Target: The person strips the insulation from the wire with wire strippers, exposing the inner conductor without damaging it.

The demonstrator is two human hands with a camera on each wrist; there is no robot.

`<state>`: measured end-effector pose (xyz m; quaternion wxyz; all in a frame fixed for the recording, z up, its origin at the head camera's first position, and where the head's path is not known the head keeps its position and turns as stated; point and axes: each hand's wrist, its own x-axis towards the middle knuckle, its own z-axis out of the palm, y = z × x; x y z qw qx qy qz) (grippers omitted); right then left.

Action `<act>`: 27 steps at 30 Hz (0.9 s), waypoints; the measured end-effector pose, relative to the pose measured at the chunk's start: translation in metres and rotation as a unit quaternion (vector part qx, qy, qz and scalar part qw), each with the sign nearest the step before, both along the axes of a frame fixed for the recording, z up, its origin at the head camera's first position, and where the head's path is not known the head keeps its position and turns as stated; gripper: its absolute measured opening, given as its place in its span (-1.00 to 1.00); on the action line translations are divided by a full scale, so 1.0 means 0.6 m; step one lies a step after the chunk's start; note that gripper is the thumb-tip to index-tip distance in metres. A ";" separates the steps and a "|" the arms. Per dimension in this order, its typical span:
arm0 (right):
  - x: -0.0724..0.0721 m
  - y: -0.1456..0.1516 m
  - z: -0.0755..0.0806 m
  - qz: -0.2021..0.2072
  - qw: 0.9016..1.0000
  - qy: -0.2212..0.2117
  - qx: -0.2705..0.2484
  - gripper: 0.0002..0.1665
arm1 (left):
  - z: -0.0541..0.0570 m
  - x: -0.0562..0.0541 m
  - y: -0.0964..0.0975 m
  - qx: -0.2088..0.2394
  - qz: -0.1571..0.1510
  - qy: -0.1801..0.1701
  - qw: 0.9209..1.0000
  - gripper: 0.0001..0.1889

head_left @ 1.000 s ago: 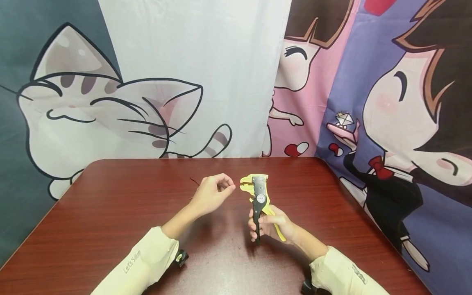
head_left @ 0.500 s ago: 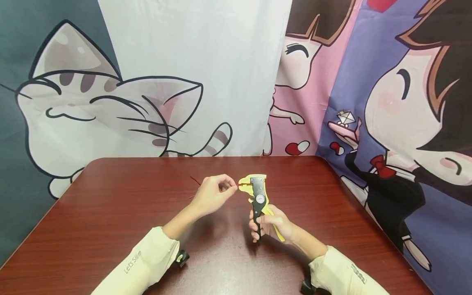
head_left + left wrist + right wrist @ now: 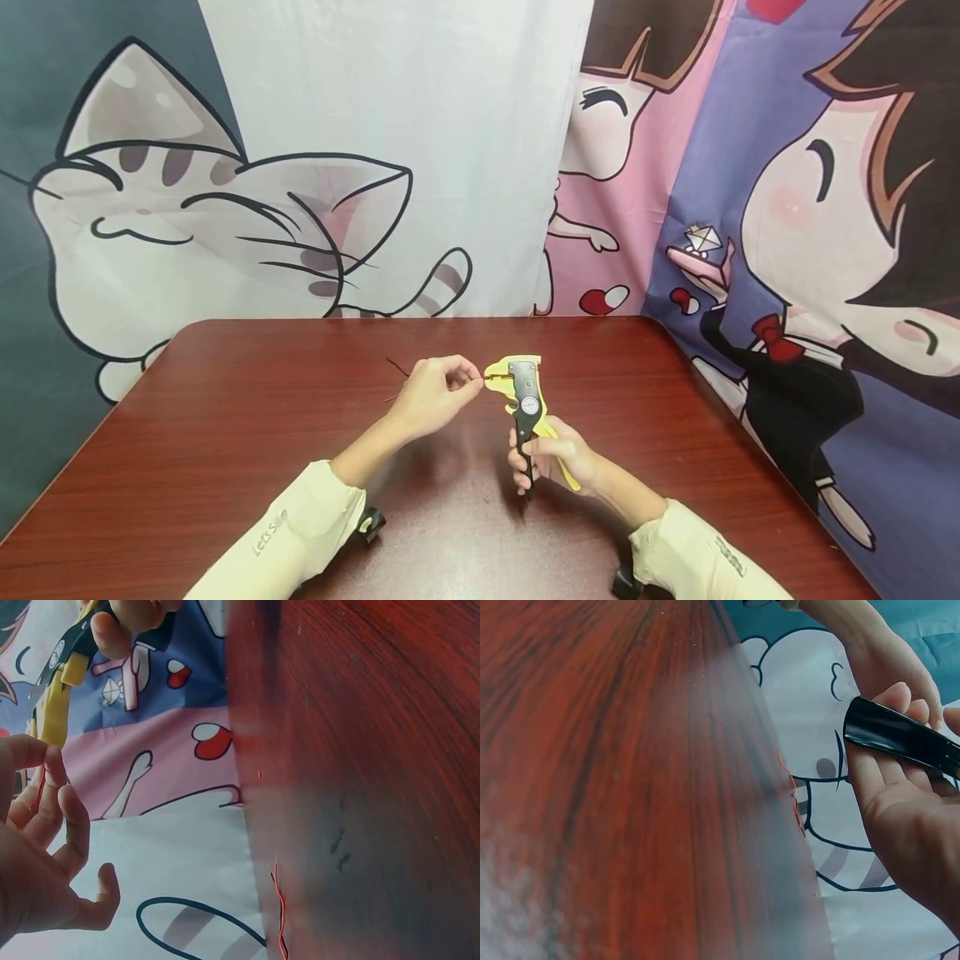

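Observation:
A yellow-and-black wire stripper [image 3: 528, 400] stands upright above the table, its handles gripped by my right hand [image 3: 566, 458]. My left hand [image 3: 438, 392] pinches a thin red wire [image 3: 39, 791] between thumb and forefinger. Those fingertips are right beside the stripper's yellow head, and the wire's end reaches into the slot there. How deep it goes is too small to tell. In the right wrist view one black handle [image 3: 900, 735] lies across the right hand's fingers.
Red and black wire [image 3: 281, 915] lies on the brown wooden table [image 3: 225, 433], partly behind my left hand in the head view. A tiny red scrap [image 3: 260, 774] rests nearby. A cartoon-printed cloth [image 3: 390, 83] hangs behind the table.
The wire stripper has shifted slightly left, closing the gap to my left fingertips. The wire's end now sits in the stripper's slot. My left hand has edged slightly right.

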<state>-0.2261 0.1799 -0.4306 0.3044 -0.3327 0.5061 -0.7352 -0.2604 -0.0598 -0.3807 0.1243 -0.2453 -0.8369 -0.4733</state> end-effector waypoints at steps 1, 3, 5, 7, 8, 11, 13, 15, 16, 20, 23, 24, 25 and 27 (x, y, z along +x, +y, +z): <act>0.000 0.000 0.000 0.000 1.000 -0.001 0.000 -0.75 | 0.000 0.000 0.000 -0.001 0.001 0.000 1.000 -0.96; 0.001 0.000 -0.001 -0.002 1.000 -0.001 -0.001 -0.76 | 0.000 0.000 0.000 -0.001 0.001 0.001 1.000 -0.96; 0.001 -0.001 -0.002 -0.007 1.000 -0.001 0.001 -0.76 | 0.000 0.000 0.000 0.001 0.000 0.003 1.000 -0.97; 0.001 -0.001 -0.003 -0.011 1.000 0.000 0.003 -0.78 | 0.000 0.000 0.000 0.007 -0.002 0.005 1.000 -0.97; 0.001 -0.001 -0.004 -0.012 1.000 0.000 0.004 -0.78 | -0.001 0.000 -0.001 0.010 -0.005 0.006 1.000 -0.97; 0.001 -0.001 -0.005 -0.013 1.000 -0.002 0.006 -0.79 | -0.002 -0.001 -0.001 0.023 -0.014 0.010 1.000 -0.95; 0.000 -0.001 -0.006 -0.010 1.000 -0.004 0.005 -0.80 | -0.004 -0.002 -0.002 0.029 -0.018 0.012 0.999 -0.95; 0.000 -0.001 -0.007 -0.008 1.000 -0.006 0.003 -0.80 | -0.005 -0.002 -0.002 0.034 -0.020 0.013 0.999 -0.95; 0.000 -0.001 -0.007 -0.008 1.000 -0.008 0.002 -0.80 | -0.005 -0.002 -0.002 0.035 -0.019 0.014 0.999 -0.95; 0.000 -0.003 -0.007 -0.009 1.000 -0.012 0.001 -0.82 | -0.005 -0.003 -0.001 0.032 -0.020 0.019 0.999 -0.95; 0.001 -0.006 -0.006 -0.010 1.000 -0.014 0.002 -0.84 | -0.004 -0.003 0.001 0.026 -0.019 0.019 0.999 -0.95; 0.001 -0.007 -0.006 -0.010 1.000 -0.014 0.002 -0.85 | -0.005 -0.003 0.001 0.024 -0.018 0.017 0.999 -0.95; 0.002 -0.008 -0.006 -0.011 1.000 -0.014 0.003 -0.85 | -0.004 -0.003 0.001 0.023 -0.018 0.017 0.999 -0.95; 0.003 -0.010 -0.006 -0.011 1.000 -0.019 0.004 -0.84 | -0.006 -0.003 0.001 0.022 -0.016 0.015 1.000 -0.94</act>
